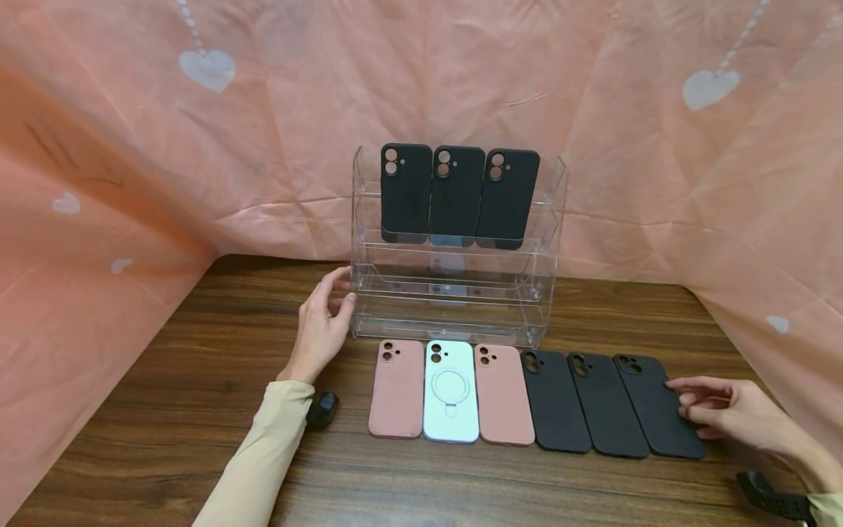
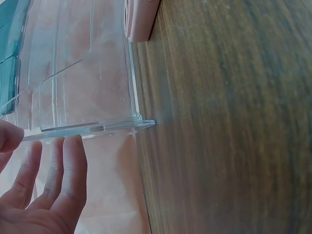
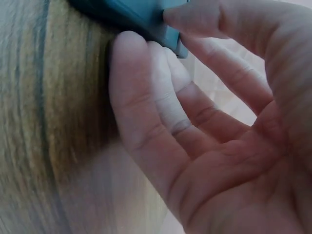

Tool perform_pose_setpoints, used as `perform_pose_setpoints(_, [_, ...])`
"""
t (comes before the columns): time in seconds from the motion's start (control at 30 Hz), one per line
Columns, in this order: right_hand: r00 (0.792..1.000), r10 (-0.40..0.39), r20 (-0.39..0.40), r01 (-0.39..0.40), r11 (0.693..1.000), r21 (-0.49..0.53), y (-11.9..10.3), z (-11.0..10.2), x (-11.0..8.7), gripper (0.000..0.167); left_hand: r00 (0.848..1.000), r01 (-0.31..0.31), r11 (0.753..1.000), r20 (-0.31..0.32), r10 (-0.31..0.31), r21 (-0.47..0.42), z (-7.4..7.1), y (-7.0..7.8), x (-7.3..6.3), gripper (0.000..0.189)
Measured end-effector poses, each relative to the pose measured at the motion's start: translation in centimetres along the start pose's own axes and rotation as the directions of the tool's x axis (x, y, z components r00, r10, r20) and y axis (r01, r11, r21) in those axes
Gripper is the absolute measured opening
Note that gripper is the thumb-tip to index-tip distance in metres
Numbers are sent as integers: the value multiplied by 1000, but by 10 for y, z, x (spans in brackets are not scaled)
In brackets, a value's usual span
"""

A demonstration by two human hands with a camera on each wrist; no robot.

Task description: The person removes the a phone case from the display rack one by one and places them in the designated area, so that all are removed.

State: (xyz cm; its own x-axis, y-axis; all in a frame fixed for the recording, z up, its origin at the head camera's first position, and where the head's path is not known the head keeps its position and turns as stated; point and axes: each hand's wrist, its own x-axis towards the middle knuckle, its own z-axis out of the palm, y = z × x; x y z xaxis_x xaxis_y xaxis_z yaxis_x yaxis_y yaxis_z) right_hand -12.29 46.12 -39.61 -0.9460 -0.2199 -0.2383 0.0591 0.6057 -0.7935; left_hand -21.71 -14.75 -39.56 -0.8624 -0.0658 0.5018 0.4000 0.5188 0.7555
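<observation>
My left hand (image 1: 320, 322) touches the left side panel of a clear tiered display rack (image 1: 454, 328). In the left wrist view its fingertips rest along the outer face of that panel, thumb apart from them. My right hand (image 1: 744, 413) is at the far right end of a row of phone cases, fingertips along the right edge of the last black phone case (image 1: 658, 410), which lies flat on the table. The right wrist view shows the thumb and bent fingers against this case's edge (image 3: 146, 19), with most of the case out of that view.
Left of that case lie two more black cases (image 1: 609, 406), a pink case (image 1: 503, 395), a white case with a ring (image 1: 451, 424) and another pink case (image 1: 397, 395). Several black cases (image 1: 406, 194) stand in the rack's top tier. Pink curtains (image 1: 296, 110) surround the wooden table (image 1: 165, 410).
</observation>
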Motion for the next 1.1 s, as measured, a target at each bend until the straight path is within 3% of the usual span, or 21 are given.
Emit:
perform_pose_setpoints(0.17, [989,12,-145,-39,982,-186,-11,6,3,30,1000,4,1000,14,-4,-7,-3,1,2,43])
perform_pose_setpoints(0.23, [970,-37,-239,-37,953,-300,-18,11,6,32,1000,7,1000,18,-7,-4,-5,2,3,42])
perform_pose_setpoints(0.37, [918,-161,-362,3,916,-401,-34,19,13,34,1000,14,1000,7,-14,-14,-11,9,9,42])
perform_pose_setpoints(0.73, [862,-250,-440,135,951,-277,-78,41,43,41,989,-109,990,-113,99,-86,-10,58,57,37])
perform_pose_setpoints(1.1, [817,-307,-489,252,951,-176,-112,73,75,36,982,-154,987,-116,148,-51,3,90,93,38])
